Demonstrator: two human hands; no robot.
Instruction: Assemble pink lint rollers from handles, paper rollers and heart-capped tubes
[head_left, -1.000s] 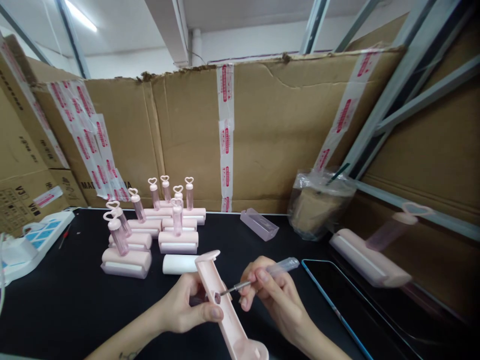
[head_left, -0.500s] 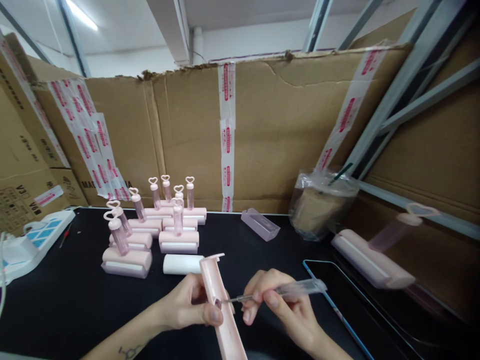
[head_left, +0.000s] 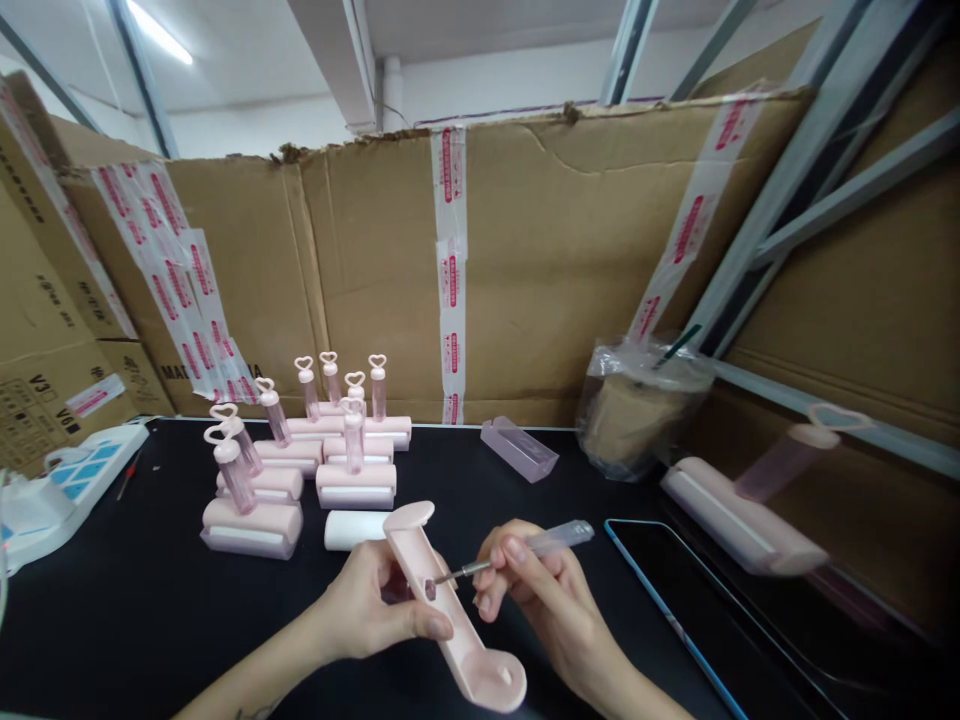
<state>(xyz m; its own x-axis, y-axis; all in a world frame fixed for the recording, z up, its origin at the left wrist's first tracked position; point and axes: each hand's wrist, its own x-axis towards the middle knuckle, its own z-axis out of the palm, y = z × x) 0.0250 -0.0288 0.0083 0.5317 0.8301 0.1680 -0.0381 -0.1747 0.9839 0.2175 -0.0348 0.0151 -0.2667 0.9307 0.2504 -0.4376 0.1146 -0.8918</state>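
My left hand (head_left: 379, 605) grips a pink lint roller cover (head_left: 469, 640), a half-round trough with round end caps, its open inside facing me. In its middle is a hole with a small dark purplish piece. My right hand (head_left: 532, 590) pinches a screwdriver (head_left: 555, 538) with a clear handle; the thin metal shaft points left and its tip is at that hole. Behind my left hand a white roll (head_left: 356, 530) lies on the table, partly hidden by the cover. Whether the tip touches a screw is too small to tell.
Several pink lint rollers (head_left: 253, 525) with heart-topped handles stand at left. A purple translucent cover (head_left: 519, 448) and a bagged drink cup (head_left: 637, 410) are at the back. A phone (head_left: 679, 610) and another lint roller (head_left: 750, 510) lie right; a power strip (head_left: 105, 470) sits far left.
The cover has turned and risen, so its lower end cap now shows. My right hand and the screwdriver have shifted slightly up and left, the tip staying at the hole.
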